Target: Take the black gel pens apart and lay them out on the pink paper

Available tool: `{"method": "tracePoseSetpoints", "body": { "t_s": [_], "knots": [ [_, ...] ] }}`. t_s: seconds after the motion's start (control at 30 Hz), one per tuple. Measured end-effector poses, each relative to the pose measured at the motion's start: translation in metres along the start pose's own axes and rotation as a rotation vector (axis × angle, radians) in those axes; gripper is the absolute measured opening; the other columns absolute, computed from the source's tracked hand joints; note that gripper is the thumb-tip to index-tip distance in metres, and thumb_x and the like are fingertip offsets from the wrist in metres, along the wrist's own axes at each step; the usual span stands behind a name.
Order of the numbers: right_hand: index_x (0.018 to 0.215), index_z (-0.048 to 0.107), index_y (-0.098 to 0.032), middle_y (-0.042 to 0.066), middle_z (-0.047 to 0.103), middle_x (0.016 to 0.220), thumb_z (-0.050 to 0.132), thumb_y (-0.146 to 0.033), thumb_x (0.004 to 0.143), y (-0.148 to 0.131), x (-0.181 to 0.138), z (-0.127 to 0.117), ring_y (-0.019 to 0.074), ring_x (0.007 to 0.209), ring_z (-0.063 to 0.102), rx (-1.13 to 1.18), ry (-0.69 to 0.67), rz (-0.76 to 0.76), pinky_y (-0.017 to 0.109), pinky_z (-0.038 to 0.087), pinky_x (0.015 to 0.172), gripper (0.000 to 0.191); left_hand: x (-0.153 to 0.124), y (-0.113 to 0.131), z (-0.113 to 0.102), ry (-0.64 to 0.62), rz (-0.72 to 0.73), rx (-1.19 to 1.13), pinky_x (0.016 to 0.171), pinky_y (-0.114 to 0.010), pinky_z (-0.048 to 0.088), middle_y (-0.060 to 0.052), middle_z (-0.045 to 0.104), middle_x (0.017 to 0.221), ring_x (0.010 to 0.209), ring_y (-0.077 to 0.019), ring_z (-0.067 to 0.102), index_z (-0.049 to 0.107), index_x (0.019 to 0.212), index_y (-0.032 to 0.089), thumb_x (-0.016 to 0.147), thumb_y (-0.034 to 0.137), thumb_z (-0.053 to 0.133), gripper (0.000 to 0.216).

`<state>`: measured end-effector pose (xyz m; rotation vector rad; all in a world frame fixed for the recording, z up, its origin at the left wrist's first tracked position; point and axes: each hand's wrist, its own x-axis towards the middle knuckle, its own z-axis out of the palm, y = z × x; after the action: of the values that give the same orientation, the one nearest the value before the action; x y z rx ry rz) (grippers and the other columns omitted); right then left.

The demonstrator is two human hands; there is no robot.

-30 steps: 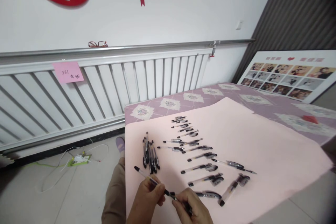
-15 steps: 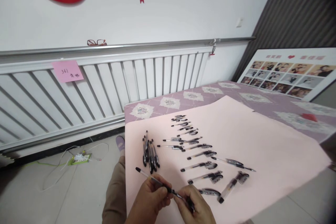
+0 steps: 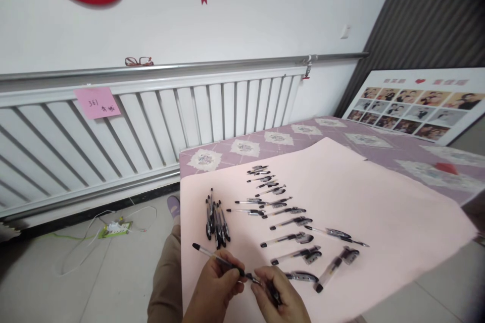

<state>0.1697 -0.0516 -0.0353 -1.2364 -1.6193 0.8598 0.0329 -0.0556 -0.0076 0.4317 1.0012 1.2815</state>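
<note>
My left hand point(image 3: 215, 287) is closed around a gel pen point(image 3: 206, 252) with a clear barrel, black end and black grip. Its metal tip points right, towards my right hand point(image 3: 284, 290). Those right fingers are pinched round a black pen cap point(image 3: 273, 292), partly hidden by the fingers. Whether tip and cap touch I cannot tell. Left of centre, a bunch of capped pens point(image 3: 217, 219) lies close to my left hand. Beyond my right hand, several pens point(image 3: 290, 221) with caps beside or on them form a slanting column.
Pale pink paper point(image 3: 341, 186) covers much of the table, over a purple patterned cloth point(image 3: 265, 144). A lone pen point(image 3: 337, 234) lies on the right. Behind stands a white radiator point(image 3: 212, 106); a photo board point(image 3: 417, 106) leans at right. A power strip point(image 3: 115, 228) sits on the floor.
My left hand and its pen have shifted slightly left and down, and a little more of the pen's front shows between the hands. The pens on the paper have not moved.
</note>
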Motion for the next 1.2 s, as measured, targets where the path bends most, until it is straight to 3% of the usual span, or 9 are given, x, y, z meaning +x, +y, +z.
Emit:
{"method": "tracePoseSetpoints", "body": {
  "t_s": [0.23, 0.37, 0.6, 0.77, 0.83, 1.0, 1.2],
  "knots": [
    [0.076, 0.059, -0.023, 0.002, 0.057, 0.075, 0.047, -0.026, 0.082, 0.013, 0.006, -0.005, 0.0147, 0.067, 0.057, -0.15, -0.188, -0.17, 0.024, 0.045, 0.062, 0.014, 0.012, -0.017, -0.01, -0.115, 0.117, 0.261, 0.05, -0.024, 0.037, 0.003, 0.058, 0.056, 0.047, -0.0079, 0.049, 0.051, 0.067, 0.016, 0.056, 0.012, 0.06, 0.015],
    [0.085, 0.057, -0.024, 0.002, 0.057, 0.08, 0.047, -0.017, 0.08, 0.012, 0.008, -0.007, 0.0152, 0.073, 0.058, -0.297, -0.305, -0.2, 0.023, 0.045, 0.065, 0.014, 0.019, -0.027, -0.017, -0.115, 0.082, 0.243, 0.049, -0.023, 0.036, 0.005, 0.055, 0.056, 0.045, -0.0072, 0.048, 0.048, 0.069, 0.017, 0.056, 0.016, 0.061, 0.019],
    [0.081, 0.057, -0.022, 0.003, 0.057, 0.082, 0.044, -0.013, 0.079, 0.006, 0.018, -0.009, 0.0155, 0.072, 0.059, -0.479, -0.428, -0.197, 0.023, 0.045, 0.062, 0.016, 0.023, -0.036, -0.019, -0.105, 0.061, 0.241, 0.048, -0.023, 0.035, 0.004, 0.052, 0.063, 0.049, -0.0077, 0.048, 0.047, 0.075, 0.018, 0.054, 0.019, 0.061, 0.025],
    [0.083, 0.057, -0.021, 0.003, 0.059, 0.082, 0.042, -0.018, 0.081, 0.01, 0.052, -0.033, 0.015, 0.074, 0.059, -0.621, -0.369, -0.134, 0.022, 0.043, 0.066, 0.015, 0.025, -0.038, -0.024, 0.009, 0.023, 0.352, 0.047, -0.022, 0.035, -0.002, 0.051, 0.089, 0.058, -0.0097, 0.054, 0.047, 0.086, 0.019, 0.057, 0.019, 0.054, 0.03],
    [0.086, 0.056, -0.021, 0.003, 0.059, 0.086, 0.039, -0.019, 0.083, 0.016, 0.072, -0.043, 0.0152, 0.076, 0.059, -0.771, -0.343, -0.118, 0.023, 0.042, 0.067, 0.018, 0.028, -0.043, -0.031, -0.001, 0.048, 0.444, 0.046, -0.022, 0.034, -0.002, 0.053, 0.085, 0.057, -0.0091, 0.053, 0.048, 0.082, 0.018, 0.061, 0.019, 0.051, 0.021],
    [0.083, 0.059, -0.019, 0.007, 0.06, 0.086, 0.038, -0.017, 0.08, 0.035, 0.115, -0.054, 0.0191, 0.068, 0.059, -0.896, -0.362, -0.106, 0.025, 0.035, 0.056, 0.022, 0.037, -0.057, -0.05, -0.043, 0.047, 0.588, 0.046, -0.021, 0.032, 0.006, 0.048, 0.051, 0.045, -0.0076, 0.044, 0.048, 0.072, 0.018, 0.066, 0.014, 0.045, 0.008],
    [0.086, 0.06, -0.02, 0.006, 0.061, 0.089, 0.041, -0.016, 0.078, 0.05, 0.14, -0.048, 0.0185, 0.073, 0.058, -0.948, -0.459, -0.17, 0.024, 0.032, 0.058, 0.02, 0.041, -0.059, -0.054, -0.034, 0.025, 0.548, 0.044, -0.021, 0.032, 0.006, 0.051, 0.054, 0.046, -0.0082, 0.047, 0.047, 0.072, 0.019, 0.067, 0.016, 0.046, 0.006]
  ]
}}
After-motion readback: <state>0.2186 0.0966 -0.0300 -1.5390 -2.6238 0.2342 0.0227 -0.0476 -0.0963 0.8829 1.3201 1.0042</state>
